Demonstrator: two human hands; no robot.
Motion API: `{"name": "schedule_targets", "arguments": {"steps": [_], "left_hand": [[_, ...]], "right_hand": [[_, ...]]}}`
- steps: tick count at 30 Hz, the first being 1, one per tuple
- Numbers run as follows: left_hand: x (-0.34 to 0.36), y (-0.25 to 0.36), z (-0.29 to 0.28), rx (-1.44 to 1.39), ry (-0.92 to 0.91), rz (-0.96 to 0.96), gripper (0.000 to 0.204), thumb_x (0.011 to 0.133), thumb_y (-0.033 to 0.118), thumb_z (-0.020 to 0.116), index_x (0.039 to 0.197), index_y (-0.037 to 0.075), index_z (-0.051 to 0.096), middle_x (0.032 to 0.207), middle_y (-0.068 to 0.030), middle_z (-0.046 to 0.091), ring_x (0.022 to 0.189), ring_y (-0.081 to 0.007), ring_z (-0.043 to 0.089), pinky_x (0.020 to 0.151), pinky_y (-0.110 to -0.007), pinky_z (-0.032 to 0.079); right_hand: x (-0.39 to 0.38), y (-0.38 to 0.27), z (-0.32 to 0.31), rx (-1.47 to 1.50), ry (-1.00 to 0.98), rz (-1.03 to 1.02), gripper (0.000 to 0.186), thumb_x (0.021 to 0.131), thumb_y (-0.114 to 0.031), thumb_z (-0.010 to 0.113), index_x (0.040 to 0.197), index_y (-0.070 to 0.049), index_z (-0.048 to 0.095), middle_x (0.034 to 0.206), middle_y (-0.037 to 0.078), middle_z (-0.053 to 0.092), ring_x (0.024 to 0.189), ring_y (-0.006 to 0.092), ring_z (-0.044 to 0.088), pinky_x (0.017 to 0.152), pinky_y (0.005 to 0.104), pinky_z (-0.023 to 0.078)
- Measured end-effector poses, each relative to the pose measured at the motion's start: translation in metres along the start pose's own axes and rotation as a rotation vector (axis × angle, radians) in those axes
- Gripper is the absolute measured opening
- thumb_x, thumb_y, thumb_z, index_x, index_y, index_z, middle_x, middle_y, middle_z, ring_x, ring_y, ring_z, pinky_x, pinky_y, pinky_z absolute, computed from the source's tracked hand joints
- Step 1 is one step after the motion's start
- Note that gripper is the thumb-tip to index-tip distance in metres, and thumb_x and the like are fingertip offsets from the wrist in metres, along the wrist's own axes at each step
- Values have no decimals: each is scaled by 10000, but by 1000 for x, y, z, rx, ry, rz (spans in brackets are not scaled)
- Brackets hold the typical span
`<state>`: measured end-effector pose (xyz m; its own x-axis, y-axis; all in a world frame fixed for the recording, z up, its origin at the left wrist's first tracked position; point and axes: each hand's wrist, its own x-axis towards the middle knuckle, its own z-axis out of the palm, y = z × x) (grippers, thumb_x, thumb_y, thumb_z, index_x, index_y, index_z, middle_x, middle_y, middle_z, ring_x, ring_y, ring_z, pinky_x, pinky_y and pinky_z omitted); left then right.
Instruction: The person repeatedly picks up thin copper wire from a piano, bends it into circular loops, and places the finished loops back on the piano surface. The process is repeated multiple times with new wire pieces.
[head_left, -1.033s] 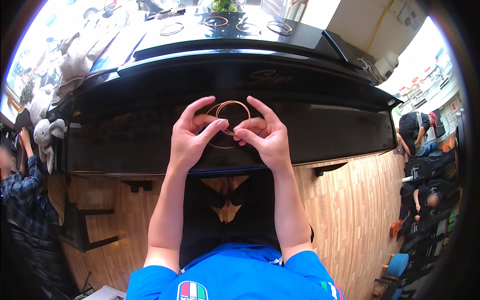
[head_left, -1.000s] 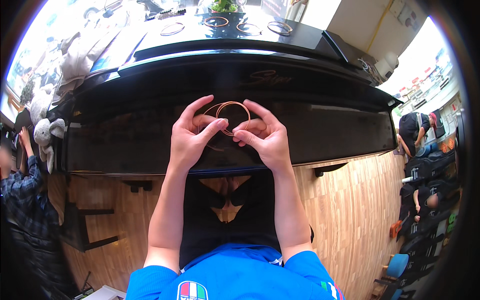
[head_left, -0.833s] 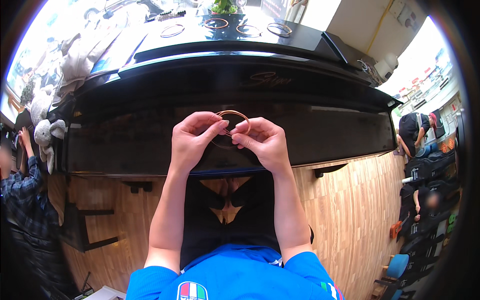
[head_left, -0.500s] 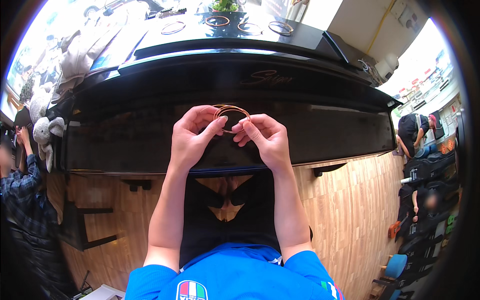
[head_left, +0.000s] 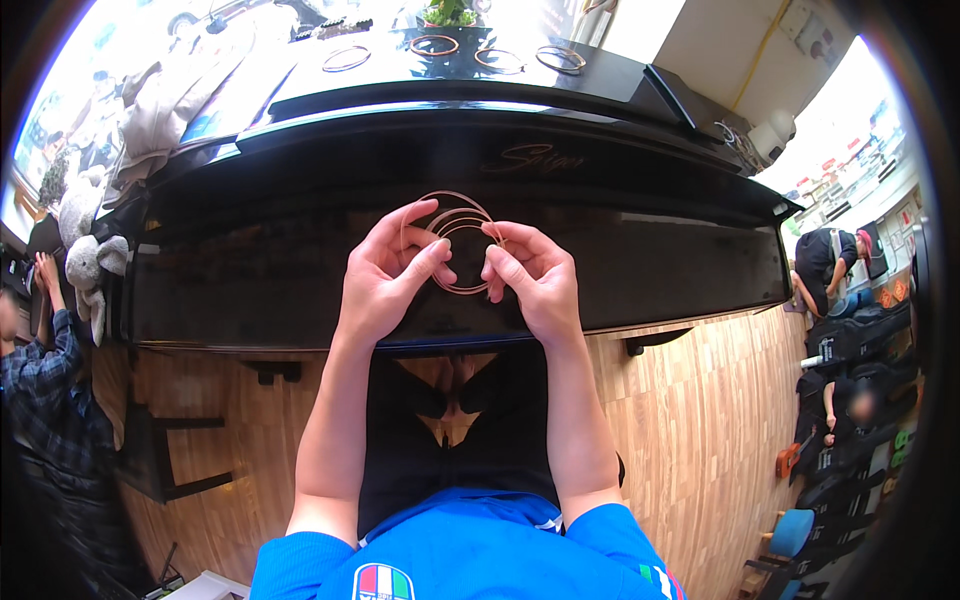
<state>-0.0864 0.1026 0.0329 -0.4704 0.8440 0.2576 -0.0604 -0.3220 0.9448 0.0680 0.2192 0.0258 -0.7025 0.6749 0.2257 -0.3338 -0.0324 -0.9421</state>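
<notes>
A coiled copper-coloured guitar string (head_left: pixel 465 211) is held between my two hands, above the closed black lid of an upright piano (head_left: pixel 250 270). My left hand (head_left: pixel 385 275) pinches the left side of the coil between thumb and fingers. On the opposite side, my right hand (head_left: pixel 537 275) grips it with thumb and fingertips. Its loops are spread apart, and one wider loop rises above the others. The string's ends cannot be made out.
Several similar coils (head_left: pixel 434 45) lie in a row on the piano's top, near a potted plant (head_left: pixel 450 13). Grey plush toys (head_left: pixel 97 262) sit at the left end, near a person in a plaid sleeve (head_left: pixel 50 355). Dark instrument bags (head_left: pixel 850 340) and other people are at the right.
The coil's loops have fanned out, with one loop now standing higher and the rest reaching lower. My right thumb and fingers have closed further together on its right side.
</notes>
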Motion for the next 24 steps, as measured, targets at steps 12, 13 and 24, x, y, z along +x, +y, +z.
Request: {"name": "schedule_targets", "arguments": {"steps": [12,13,24], "left_hand": [[-2,6,1,1,-116,-58,648,845,21,724,1419,-25,427,875,-56,615,761,-105,628,739,-244,550],[-2,5,0,6,-156,-57,667,835,33,740,1420,-22,427,865,-47,604,751,-95,610,730,-234,543],[-3,5,-1,-1,-289,-113,457,906,148,642,1319,-14,533,871,-36,598,674,-77,530,670,-227,497]], "right_hand": [[-1,8,-6,25,-63,-45,133,907,-28,655,1032,-4,618,907,58,662,815,118,654,733,245,526],[-2,5,-5,23,-76,-18,114,892,3,640,997,-12,599,909,57,652,814,121,650,778,254,530],[-1,4,-9,128,-156,14,144,874,40,613,918,-52,512,777,12,571,675,87,605,625,232,514]]}}
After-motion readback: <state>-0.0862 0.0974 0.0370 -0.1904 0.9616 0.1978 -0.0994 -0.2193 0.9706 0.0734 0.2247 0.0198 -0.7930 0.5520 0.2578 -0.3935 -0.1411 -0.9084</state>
